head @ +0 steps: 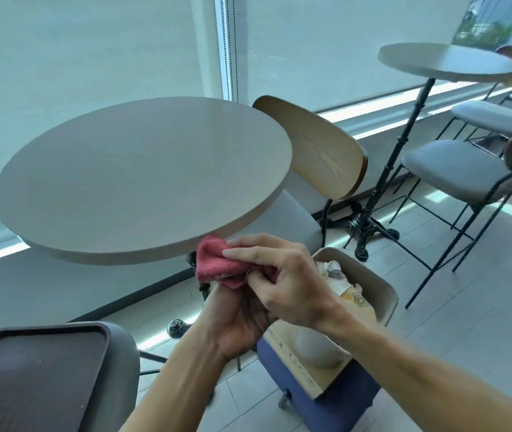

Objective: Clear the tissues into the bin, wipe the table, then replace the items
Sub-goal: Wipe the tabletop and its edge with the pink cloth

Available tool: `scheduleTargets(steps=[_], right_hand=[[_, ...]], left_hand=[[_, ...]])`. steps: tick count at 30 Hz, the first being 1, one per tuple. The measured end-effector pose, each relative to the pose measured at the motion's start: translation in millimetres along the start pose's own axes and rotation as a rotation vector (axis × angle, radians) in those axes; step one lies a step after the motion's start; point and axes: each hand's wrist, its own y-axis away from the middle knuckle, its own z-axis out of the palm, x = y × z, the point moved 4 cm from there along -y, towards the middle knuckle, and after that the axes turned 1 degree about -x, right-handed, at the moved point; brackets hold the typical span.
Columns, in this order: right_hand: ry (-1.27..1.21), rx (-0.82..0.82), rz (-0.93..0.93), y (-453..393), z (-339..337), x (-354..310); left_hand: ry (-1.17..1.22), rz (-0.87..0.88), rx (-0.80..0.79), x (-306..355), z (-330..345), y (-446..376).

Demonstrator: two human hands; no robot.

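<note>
Brown tray (30, 353) on stool, bin (382, 294) beside round table (142, 182)

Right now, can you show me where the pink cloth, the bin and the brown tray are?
pink cloth (214, 263): head view, on its bunched middle.
bin (382, 291): head view, on its far inner wall.
brown tray (30, 369): head view, on its bare textured floor.
</note>
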Motion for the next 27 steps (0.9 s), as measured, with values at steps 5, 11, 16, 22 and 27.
scheduleTargets(steps=[5, 11, 16, 22, 27], right_hand=[[-0.017, 0.098, 0.215, 26.6, -67.5, 61.3], [0.013, 0.1, 0.376, 56.2, -116.5, 134.4], [0.035, 0.142, 0.394, 76.5, -138.0, 164.0], [0.022, 0.133, 0.331, 86.8, -135.8, 175.6], [0.063, 0.101, 0.237, 91.1, -129.0, 184.3]], left_hand=[[-0.405, 0.014, 0.18, -39.7, 17.7, -74.5], [-0.991, -0.088, 0.286, -71.8, 7.8, -134.3], [-1.034, -0.094, 0.165, -72.9, 23.2, -135.8], [-0.809, -0.083, 0.191, -69.7, 38.2, -139.0], [-0.917, 0.122, 0.369, -67.6, 50.2, -144.9]])
